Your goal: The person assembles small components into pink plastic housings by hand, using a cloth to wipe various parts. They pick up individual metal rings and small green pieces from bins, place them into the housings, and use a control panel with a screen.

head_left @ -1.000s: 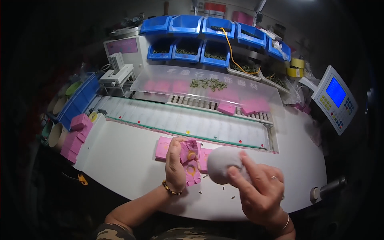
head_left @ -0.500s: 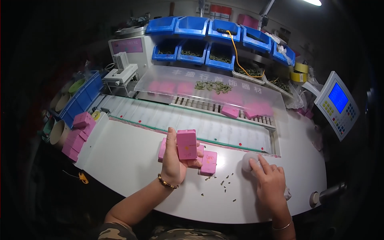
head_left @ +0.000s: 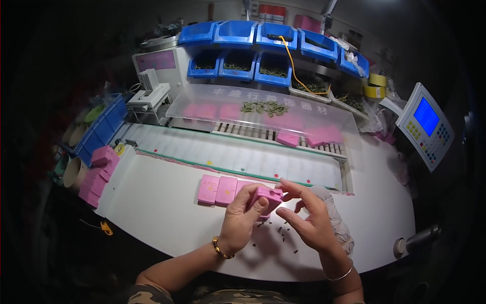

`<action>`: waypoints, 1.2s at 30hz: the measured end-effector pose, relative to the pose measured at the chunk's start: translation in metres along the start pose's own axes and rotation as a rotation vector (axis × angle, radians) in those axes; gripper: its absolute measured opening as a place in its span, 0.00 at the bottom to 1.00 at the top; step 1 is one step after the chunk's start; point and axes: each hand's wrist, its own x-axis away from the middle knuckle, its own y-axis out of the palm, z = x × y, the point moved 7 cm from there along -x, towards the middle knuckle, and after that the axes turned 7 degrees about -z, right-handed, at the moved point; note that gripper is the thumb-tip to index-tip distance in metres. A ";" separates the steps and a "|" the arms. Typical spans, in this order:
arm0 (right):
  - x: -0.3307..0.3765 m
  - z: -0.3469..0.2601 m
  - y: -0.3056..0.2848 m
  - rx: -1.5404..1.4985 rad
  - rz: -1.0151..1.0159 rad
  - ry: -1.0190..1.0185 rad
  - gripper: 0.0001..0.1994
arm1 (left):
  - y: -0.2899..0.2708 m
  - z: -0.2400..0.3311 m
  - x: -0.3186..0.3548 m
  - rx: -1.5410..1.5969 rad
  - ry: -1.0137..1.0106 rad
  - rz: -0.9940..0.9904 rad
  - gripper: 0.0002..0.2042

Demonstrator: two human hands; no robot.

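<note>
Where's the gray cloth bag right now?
In the head view, the gray cloth bag is right of centre on the white table, just right of the right hand and partly hidden behind it.

Your held block (head_left: 271, 198) is pink. Around it, your bins (head_left: 234, 33) at 12 o'clock are blue and the tape (head_left: 373, 91) between 1 and 2 is yellow. At 2, your panel (head_left: 427, 144) is white, its screen (head_left: 426, 117) blue. The cloth (head_left: 336, 219) between 3 and 4 is grey. Your clothing (head_left: 238, 298) at 6 is camouflage; your bracelet (head_left: 218, 249) at 7 mixes yellow and dark beads. Your stack (head_left: 94, 181) at 9 is pink, the crate (head_left: 104, 136) at 10 blue. At 11, the strip (head_left: 238, 152) is whitish, green-edged, dotted red and yellow.
</note>
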 end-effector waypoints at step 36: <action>-0.022 0.057 0.046 0.386 -0.216 -0.067 0.43 | -0.205 0.018 -0.105 -1.571 0.009 0.415 0.18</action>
